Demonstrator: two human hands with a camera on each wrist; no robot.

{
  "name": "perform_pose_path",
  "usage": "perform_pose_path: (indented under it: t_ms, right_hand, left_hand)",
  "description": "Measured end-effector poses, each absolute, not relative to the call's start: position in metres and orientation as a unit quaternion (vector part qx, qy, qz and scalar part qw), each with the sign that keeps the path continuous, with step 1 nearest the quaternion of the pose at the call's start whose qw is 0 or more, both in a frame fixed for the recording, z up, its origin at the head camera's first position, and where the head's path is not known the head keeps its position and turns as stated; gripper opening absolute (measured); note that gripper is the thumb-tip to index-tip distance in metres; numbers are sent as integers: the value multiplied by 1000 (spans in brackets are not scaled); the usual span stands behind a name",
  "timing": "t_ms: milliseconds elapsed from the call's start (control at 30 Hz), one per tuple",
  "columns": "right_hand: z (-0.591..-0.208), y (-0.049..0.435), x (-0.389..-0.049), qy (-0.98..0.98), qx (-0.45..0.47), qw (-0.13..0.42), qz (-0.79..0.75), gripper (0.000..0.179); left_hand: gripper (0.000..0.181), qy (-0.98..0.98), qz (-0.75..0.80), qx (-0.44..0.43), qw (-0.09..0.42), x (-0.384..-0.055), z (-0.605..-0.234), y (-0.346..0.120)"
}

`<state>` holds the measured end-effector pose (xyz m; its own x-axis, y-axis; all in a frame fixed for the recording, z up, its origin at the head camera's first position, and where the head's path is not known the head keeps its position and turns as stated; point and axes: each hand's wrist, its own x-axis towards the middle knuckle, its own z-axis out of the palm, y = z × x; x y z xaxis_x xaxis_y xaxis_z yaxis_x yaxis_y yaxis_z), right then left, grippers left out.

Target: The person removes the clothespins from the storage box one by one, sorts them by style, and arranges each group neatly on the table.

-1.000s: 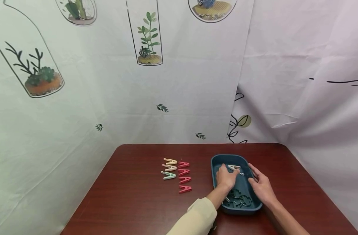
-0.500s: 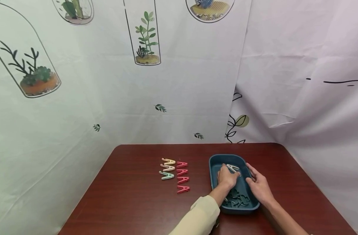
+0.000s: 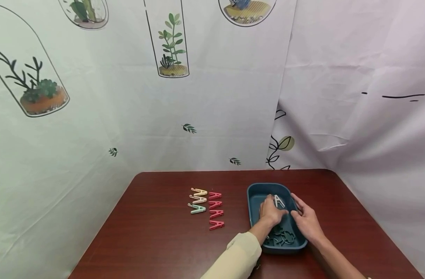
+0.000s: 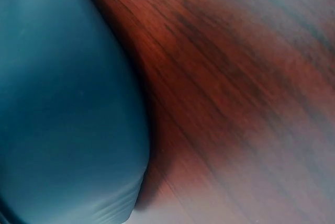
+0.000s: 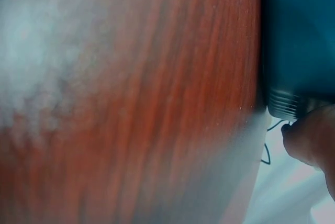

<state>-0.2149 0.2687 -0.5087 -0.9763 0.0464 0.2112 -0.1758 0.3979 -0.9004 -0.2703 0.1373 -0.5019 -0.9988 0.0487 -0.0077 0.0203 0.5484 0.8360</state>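
In the head view a dark blue plastic bin stands on the right part of the table. My left hand reaches down into it, thumb spread to the right, the other fingertips hidden. A white clothespin lies tilted in the bin right at the index finger and thumb. My right hand grips the bin's right rim, thumb on the near side of that edge. Several dark green thin-outlined pieces lie in the bin's near end. The right wrist view has a fingertip against the bin's corner.
Left of the bin lie a column of several red clothespins and, beside it, two pale yellow clothespins and one mint green clothespin. A patterned white cloth hangs behind the brown table.
The white clothespin has turned in the bin, its legs now pointing toward me. The left hand has shifted slightly within the bin. The right hand keeps its grip on the rim.
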Motion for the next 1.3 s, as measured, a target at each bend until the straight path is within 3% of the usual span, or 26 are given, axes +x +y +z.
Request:
perform_pose_path:
  t_ms: [267, 767, 967, 1167, 1300]
  right_hand:
    - [-509, 269, -216, -830, 42, 102, 547, 61]
    - [-509, 268, -215, -834, 36, 104, 541, 61]
    - [-509, 268, -214, -835, 34, 105, 539, 60]
    - [-509, 267, -213, -835, 37, 110, 539, 60]
    - [-509, 267, -213, -834, 37, 108, 540, 61]
  left_hand:
    - [67, 891, 451, 41, 24, -272, -504, 137]
    - [49, 916, 395, 69, -7, -267, -499, 129]
    - [42, 911, 405, 63, -40, -267, -504, 131]
    - [12, 924, 362, 89, -82, -269, -507, 133]
    - [13, 934, 334, 91, -91, -270, -508, 134]
